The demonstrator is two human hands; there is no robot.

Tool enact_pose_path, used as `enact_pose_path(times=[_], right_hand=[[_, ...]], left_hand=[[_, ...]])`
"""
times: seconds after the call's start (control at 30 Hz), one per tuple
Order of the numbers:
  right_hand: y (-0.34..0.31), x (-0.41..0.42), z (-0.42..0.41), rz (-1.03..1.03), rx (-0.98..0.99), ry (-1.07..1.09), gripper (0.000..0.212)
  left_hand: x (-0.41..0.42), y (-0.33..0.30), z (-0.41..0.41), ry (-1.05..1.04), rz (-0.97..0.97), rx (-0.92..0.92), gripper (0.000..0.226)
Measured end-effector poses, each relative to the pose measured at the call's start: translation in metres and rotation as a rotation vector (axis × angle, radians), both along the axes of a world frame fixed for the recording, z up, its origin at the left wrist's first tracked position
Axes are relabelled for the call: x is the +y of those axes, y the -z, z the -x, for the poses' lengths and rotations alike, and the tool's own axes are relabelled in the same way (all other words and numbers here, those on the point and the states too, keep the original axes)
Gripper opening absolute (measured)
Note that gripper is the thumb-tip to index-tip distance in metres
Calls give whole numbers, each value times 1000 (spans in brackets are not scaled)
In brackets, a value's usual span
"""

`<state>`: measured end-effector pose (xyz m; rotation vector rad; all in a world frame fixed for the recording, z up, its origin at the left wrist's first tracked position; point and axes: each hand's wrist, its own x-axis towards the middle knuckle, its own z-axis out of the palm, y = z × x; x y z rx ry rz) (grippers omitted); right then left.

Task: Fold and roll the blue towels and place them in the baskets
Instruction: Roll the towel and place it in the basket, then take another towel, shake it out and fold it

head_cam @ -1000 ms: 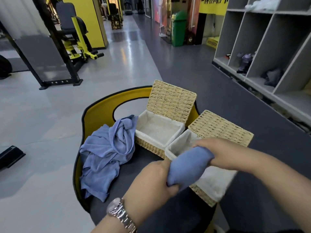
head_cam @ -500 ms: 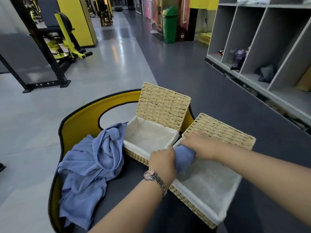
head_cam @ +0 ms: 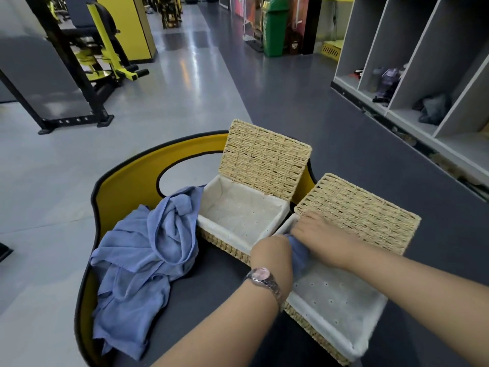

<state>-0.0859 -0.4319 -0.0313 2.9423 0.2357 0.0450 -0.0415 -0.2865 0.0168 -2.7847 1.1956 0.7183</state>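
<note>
Both hands hold the rolled blue towel (head_cam: pixel 299 256) in the right basket (head_cam: pixel 370 337), at its far-left corner. Left hand (head_cam: pixel 272 258) and right hand (head_cam: pixel 321 235) cover it; long axis cannot be told.

Pretty evenly lit indoor shot, soft overhead light, nothing harsh. The glossy pale grey floor (head_cam: pixel 185 83) up around 11 o'clock catches streaky white and orange reflections. Shadows are faint, just a soft dark patch under the crumpled blue cloth pile (head_cam: pixel 143 260). Wide-angle bend is obvious: the grey open-front shelving unit (head_cam: pixel 423 75) at 2 o'clock leans hard. Far background looks a bit smeary, foreground stays reasonably sharp.
</note>
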Motion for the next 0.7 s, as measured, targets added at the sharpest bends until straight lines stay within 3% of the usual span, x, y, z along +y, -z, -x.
enact_pose_path(times=[0.1, 0.23, 0.33, 0.43, 0.53, 0.63, 0.7], right_hand=[[9, 5, -2, 42, 47, 4, 31], [13, 0, 5, 83, -19, 34, 22], [20, 0, 13, 60, -34, 94, 26], [6, 9, 10, 42, 106, 164, 27], [-15, 32, 5, 63, 212, 282, 35], [-34, 71, 1, -41, -44, 322, 22], [-34, 94, -8, -121, -159, 282, 16]], left_hand=[[-2, -1, 5, -6, 14, 23, 38], [-2, -17, 2, -10, -17, 90, 38], [1, -26, 0, 67, -93, 153, 39], [5, -28, -1, 92, -68, 130, 38], [21, -13, -3, 21, 94, 59, 26], [61, 1, -19, -101, 399, -6, 21], [101, 6, -35, -171, 504, -64, 21]])
